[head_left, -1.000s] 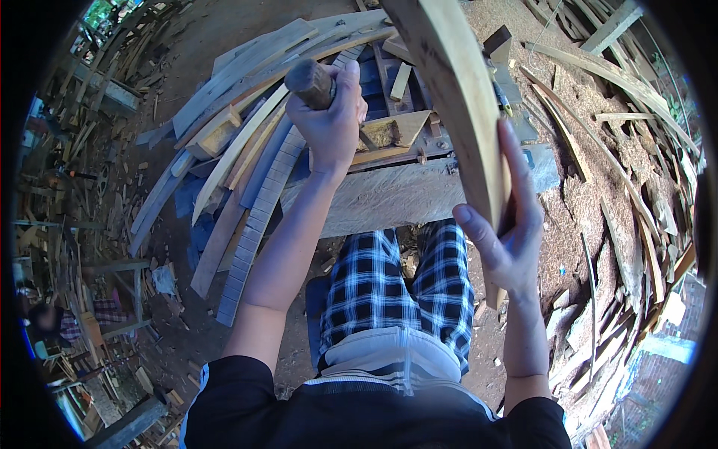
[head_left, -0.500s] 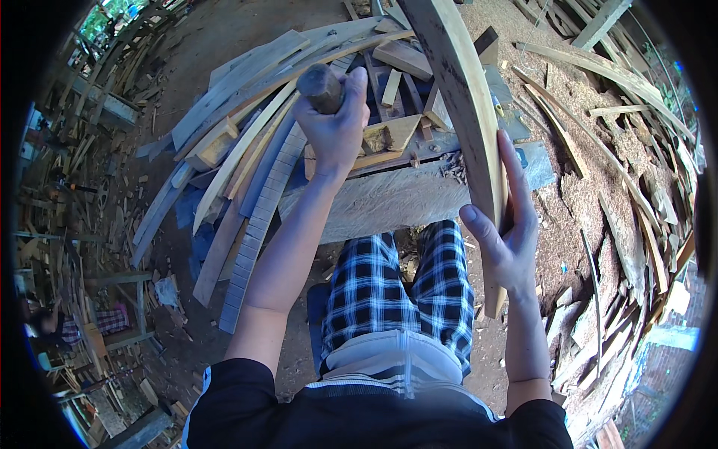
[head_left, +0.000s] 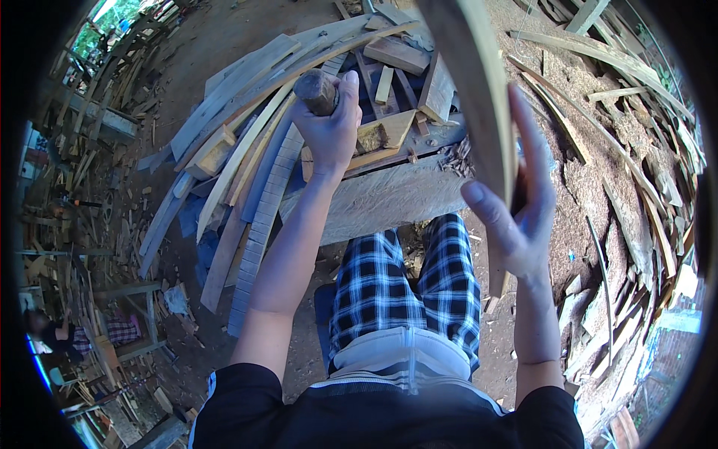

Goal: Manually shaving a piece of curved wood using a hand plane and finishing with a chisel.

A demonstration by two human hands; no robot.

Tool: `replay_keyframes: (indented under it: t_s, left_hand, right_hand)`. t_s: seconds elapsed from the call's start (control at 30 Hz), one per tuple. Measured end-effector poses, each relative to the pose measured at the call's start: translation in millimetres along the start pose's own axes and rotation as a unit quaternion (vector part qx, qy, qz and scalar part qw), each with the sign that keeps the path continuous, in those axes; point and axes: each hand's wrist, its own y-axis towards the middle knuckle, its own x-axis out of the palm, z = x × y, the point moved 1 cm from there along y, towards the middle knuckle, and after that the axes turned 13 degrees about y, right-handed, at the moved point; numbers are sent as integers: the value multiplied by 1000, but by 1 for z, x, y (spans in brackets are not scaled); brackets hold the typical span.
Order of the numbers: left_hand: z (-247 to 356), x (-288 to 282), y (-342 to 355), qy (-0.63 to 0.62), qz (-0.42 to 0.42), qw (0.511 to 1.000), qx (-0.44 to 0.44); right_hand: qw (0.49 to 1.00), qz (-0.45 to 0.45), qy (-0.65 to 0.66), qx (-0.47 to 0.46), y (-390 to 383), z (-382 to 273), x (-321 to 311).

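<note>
My left hand [head_left: 327,131] is closed round a thick, dark wooden cylinder [head_left: 314,91] with a blunt round end, held above the bench; whether it is a mallet or a handle I cannot tell. A long, slightly curved wooden plank [head_left: 479,90] rises on the right, smeared by motion at its top. My right hand [head_left: 527,224] has it between the thumb and the stretched fingers, near its lower part. Below my hands a thick wooden beam [head_left: 374,200] lies across in front of my knees, with a short notched wood block [head_left: 385,135] behind it.
Long curved strips [head_left: 258,232] fan out at the left of the bench. Offcuts [head_left: 396,56] lie at its back. Sawdust and bark [head_left: 598,194] cover the ground at right, with slats on it. Another person [head_left: 54,333] is far left among wood piles.
The plank has swung a little to the right and turned, its upper part now blurred. My right hand has gone right with it, fingers more spread. My left hand has barely moved.
</note>
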Motion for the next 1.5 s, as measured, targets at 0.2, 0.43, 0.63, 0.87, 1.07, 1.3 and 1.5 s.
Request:
replay_keyframes:
  t_s: [0.2,0.43,0.63,0.87,1.07,1.3,1.5]
  left_hand:
    - [-4,10,-16,166,17,974,156]
    - [-3,5,-26,148,30,975,164]
    - [0,14,-35,131,52,970,200]
    - [0,-23,-2,-96,151,983,-39]
    - [20,-6,0,-67,141,988,7]
    - [4,13,-11,69,31,997,36]
    - [-6,13,-7,86,3,996,39]
  right_hand:
    - [959,-90,-248,-107,13,-7,12]
    - [961,-83,-249,-88,10,-13,18]
    - [956,-152,-232,100,9,-9,12]
    - [981,33,-69,179,-23,3,-13]
    - [974,64,-146,160,-55,25,-28]
    - [966,68,-165,188,-68,30,-32]
    - [955,52,-152,250,-58,26,-27]
